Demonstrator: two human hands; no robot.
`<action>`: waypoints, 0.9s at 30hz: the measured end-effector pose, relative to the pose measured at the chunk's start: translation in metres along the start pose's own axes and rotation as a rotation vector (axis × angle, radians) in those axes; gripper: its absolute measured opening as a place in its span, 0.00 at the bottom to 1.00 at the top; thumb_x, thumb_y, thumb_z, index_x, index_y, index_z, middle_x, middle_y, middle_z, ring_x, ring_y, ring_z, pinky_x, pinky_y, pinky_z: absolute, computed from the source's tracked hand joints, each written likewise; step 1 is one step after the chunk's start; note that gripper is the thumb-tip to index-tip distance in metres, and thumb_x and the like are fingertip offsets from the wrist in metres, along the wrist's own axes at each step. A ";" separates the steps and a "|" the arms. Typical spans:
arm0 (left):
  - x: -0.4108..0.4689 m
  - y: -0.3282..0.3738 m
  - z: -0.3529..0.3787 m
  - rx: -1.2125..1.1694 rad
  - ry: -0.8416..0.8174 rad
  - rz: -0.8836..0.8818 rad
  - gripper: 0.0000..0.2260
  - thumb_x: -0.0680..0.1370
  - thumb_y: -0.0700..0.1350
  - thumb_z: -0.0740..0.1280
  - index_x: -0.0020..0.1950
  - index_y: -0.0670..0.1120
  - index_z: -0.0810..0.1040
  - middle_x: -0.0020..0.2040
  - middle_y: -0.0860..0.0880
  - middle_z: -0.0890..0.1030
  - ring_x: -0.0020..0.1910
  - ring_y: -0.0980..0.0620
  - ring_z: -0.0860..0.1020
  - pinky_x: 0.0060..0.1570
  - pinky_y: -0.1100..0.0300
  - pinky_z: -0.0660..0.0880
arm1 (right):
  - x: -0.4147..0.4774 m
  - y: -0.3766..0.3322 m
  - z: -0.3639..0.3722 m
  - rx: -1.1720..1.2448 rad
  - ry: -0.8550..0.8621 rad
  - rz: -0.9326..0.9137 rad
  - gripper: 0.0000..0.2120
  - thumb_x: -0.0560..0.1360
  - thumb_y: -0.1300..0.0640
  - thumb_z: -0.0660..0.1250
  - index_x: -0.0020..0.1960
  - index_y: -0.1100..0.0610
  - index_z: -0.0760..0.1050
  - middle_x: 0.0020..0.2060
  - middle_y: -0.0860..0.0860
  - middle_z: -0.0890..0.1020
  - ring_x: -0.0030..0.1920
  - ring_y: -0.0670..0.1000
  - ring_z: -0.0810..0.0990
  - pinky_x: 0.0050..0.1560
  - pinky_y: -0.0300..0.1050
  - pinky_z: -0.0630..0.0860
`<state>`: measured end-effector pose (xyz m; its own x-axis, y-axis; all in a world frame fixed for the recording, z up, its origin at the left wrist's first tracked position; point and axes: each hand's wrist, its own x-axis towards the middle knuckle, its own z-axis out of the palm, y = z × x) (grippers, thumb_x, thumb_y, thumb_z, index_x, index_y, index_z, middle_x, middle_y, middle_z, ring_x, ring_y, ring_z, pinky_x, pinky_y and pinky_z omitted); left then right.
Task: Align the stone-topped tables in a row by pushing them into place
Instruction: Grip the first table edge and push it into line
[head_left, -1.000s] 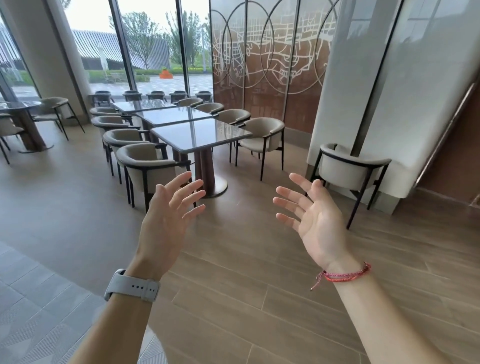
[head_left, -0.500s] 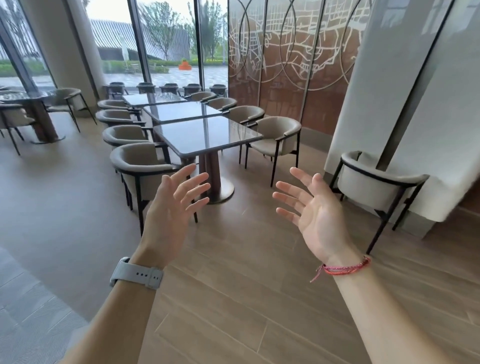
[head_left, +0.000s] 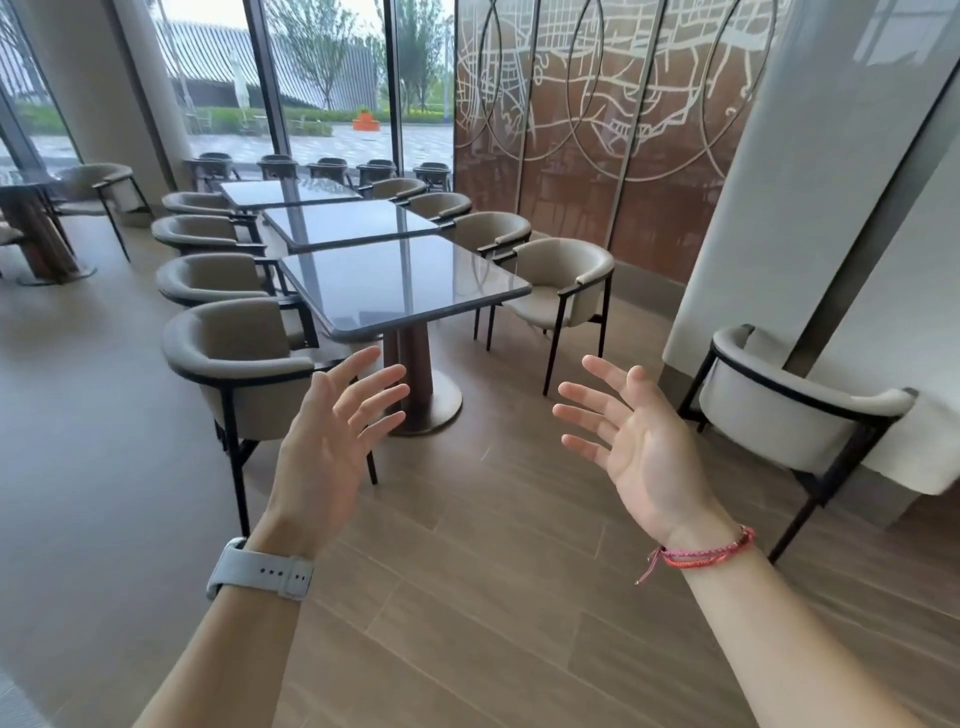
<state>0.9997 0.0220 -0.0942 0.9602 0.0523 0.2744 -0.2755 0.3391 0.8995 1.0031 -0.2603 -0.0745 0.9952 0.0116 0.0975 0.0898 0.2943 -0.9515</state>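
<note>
Three grey stone-topped tables stand one behind another ahead of me. The nearest table (head_left: 400, 283) sits on a dark pedestal with a round base; its top is turned slightly askew from the middle table (head_left: 348, 222) and the far table (head_left: 288, 192). My left hand (head_left: 332, 441) and my right hand (head_left: 631, 441) are raised in front of me with fingers spread, palms facing each other. Both hands hold nothing and are short of the nearest table's front edge.
Beige tub chairs line both sides of the tables; the nearest left chair (head_left: 244, 358) stands just beyond my left hand. A lone chair (head_left: 795, 410) stands against the white pillar at right. A round table (head_left: 31, 228) is at far left. Wood-look floor lies underfoot.
I have moved closer to the tables, so the nearest one looms larger and sits just beyond my fingertips. Both hands stay raised and spread as before.
</note>
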 end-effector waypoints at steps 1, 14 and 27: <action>0.023 -0.006 -0.005 -0.007 0.003 -0.005 0.27 0.81 0.63 0.54 0.73 0.50 0.75 0.68 0.44 0.81 0.70 0.44 0.79 0.70 0.42 0.70 | 0.023 0.002 0.002 0.000 0.007 -0.002 0.26 0.75 0.37 0.62 0.67 0.50 0.78 0.61 0.57 0.83 0.63 0.59 0.81 0.58 0.56 0.77; 0.261 -0.079 0.001 -0.055 -0.051 -0.066 0.26 0.81 0.62 0.54 0.71 0.50 0.76 0.69 0.43 0.81 0.69 0.44 0.79 0.68 0.46 0.72 | 0.256 0.025 -0.010 -0.021 0.065 0.021 0.30 0.73 0.34 0.63 0.69 0.49 0.76 0.61 0.56 0.83 0.63 0.57 0.81 0.64 0.58 0.75; 0.446 -0.193 0.078 0.011 0.054 -0.090 0.29 0.78 0.68 0.63 0.72 0.50 0.76 0.70 0.44 0.81 0.70 0.43 0.78 0.70 0.43 0.72 | 0.487 0.048 -0.120 -0.010 -0.015 0.129 0.26 0.73 0.36 0.61 0.67 0.47 0.77 0.60 0.54 0.84 0.62 0.55 0.82 0.67 0.59 0.73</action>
<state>1.4773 -0.0933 -0.1189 0.9821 0.0724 0.1737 -0.1880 0.3348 0.9233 1.4970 -0.3557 -0.1079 0.9978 0.0632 -0.0218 -0.0387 0.2800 -0.9592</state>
